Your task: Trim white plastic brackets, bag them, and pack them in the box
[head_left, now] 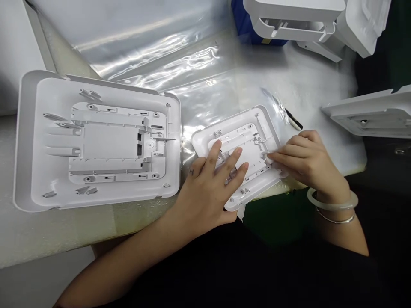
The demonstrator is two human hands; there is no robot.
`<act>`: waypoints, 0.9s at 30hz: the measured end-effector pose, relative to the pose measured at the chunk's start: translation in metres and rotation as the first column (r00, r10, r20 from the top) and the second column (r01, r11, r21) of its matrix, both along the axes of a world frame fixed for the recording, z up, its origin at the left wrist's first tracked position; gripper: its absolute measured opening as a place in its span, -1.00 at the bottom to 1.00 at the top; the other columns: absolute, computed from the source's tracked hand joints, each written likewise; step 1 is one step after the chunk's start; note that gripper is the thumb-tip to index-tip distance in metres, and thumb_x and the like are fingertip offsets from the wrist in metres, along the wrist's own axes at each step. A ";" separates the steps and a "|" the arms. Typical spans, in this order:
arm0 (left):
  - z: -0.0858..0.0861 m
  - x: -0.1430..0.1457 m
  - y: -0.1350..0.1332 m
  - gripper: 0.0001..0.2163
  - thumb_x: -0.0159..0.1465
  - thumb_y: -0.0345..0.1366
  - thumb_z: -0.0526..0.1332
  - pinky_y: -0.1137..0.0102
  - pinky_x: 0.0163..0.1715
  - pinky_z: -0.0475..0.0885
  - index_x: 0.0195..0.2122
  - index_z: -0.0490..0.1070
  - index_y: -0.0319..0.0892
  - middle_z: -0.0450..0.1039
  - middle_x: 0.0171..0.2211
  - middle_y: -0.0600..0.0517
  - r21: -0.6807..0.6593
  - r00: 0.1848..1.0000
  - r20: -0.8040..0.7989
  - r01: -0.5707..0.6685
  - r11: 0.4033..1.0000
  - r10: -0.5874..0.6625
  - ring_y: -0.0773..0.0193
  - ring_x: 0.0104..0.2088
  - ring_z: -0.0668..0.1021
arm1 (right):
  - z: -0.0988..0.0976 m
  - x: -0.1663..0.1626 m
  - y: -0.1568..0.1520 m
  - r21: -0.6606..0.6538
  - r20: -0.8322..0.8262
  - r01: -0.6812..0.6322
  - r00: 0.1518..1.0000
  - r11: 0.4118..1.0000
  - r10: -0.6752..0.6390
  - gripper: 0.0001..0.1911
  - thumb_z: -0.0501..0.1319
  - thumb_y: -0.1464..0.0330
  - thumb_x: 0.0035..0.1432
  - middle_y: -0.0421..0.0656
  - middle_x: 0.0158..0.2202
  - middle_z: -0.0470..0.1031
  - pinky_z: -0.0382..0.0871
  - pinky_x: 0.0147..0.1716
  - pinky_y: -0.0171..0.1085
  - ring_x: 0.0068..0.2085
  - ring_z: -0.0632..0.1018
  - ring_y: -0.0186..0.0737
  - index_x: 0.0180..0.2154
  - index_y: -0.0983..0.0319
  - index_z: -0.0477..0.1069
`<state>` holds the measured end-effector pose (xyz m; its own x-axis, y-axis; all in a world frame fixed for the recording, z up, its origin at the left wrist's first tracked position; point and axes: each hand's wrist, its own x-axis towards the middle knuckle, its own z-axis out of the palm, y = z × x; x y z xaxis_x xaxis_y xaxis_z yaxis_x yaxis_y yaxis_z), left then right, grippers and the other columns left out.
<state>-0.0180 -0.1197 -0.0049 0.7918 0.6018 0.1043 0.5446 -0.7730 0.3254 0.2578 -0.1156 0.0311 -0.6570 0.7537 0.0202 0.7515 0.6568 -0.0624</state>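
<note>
A smaller white plastic housing (210, 134), with moulded ribs and screw posts, lies tilted at the table's front edge. Spread across its inner face are the fingers of my left hand (212, 184); the thumb rests at the near rim, so the hand holds the housing. My right hand (298, 158) is closed in a pinch at a post near the housing's right end. Whatever sits between those fingertips is too small or hidden to name. To the left lies a larger white plastic housing (109, 141), inner side up, with a rectangular raised centre.
Clear plastic film (199, 77) covers the table's back half. A black pen-like tool (293, 119) lies behind my right hand. White plastic parts (295, 13) stand at the back right beside a blue bin (240, 21). Another white part (375, 113) juts in at right.
</note>
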 end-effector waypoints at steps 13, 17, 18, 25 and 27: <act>-0.002 -0.001 -0.001 -0.28 0.18 0.04 0.28 0.02 0.09 0.26 0.32 0.23 -0.15 0.04 0.40 -0.11 -0.025 1.000 0.000 0.015 1.000 -0.015 -0.37 0.36 0.07 | 0.024 0.006 -0.015 -0.001 -0.049 0.118 0.992 0.993 -0.118 -0.81 0.15 0.50 0.29 -0.24 -0.43 0.42 0.22 -0.14 -0.13 -0.34 0.36 -0.25 -0.11 0.16 0.44; 0.002 -0.009 -0.002 -0.27 0.20 0.01 0.26 -0.04 0.12 0.25 0.35 0.16 -0.17 -0.04 0.42 -0.12 -0.041 0.998 -0.039 0.054 0.998 -0.055 -0.38 0.38 0.00 | 0.024 0.012 -0.016 0.177 -0.257 0.303 0.933 0.937 -0.253 -0.79 0.21 0.48 0.25 -0.24 -0.45 0.39 0.25 -0.22 -0.15 -0.39 0.40 -0.26 -0.09 0.13 0.45; 0.004 -0.011 -0.004 -0.27 0.20 0.01 0.25 -0.05 0.14 0.23 0.35 0.15 -0.18 -0.05 0.42 -0.13 -0.038 0.997 -0.049 0.056 0.998 -0.058 -0.36 0.39 -0.02 | 0.021 0.012 -0.014 0.217 -0.265 0.312 0.931 0.925 -0.252 -0.78 0.22 0.48 0.24 -0.24 -0.45 0.39 0.26 -0.23 -0.15 -0.39 0.40 -0.25 -0.09 0.13 0.45; 0.011 -0.008 -0.015 -0.27 0.29 0.17 0.11 -0.14 0.33 -0.14 0.32 0.17 -0.27 -0.02 0.41 -0.19 0.047 0.992 -0.009 0.125 0.991 -0.125 -0.26 0.41 -0.03 | 0.002 -0.008 0.019 0.328 -0.266 0.366 0.920 0.871 -0.287 -0.85 0.18 0.43 0.27 -0.17 -0.38 0.39 0.25 -0.25 -0.16 -0.31 0.40 -0.20 -0.15 0.14 0.47; 0.008 -0.003 -0.017 -0.29 0.34 0.14 0.06 -0.09 0.35 -0.13 0.35 0.11 -0.27 -0.07 0.43 -0.17 0.051 0.985 -0.009 0.171 0.984 -0.171 -0.21 0.42 -0.04 | 0.000 -0.016 0.027 0.326 -0.237 0.342 0.932 0.881 -0.273 -0.87 0.17 0.42 0.28 -0.15 -0.37 0.40 0.24 -0.23 -0.15 -0.30 0.40 -0.19 -0.19 0.16 0.48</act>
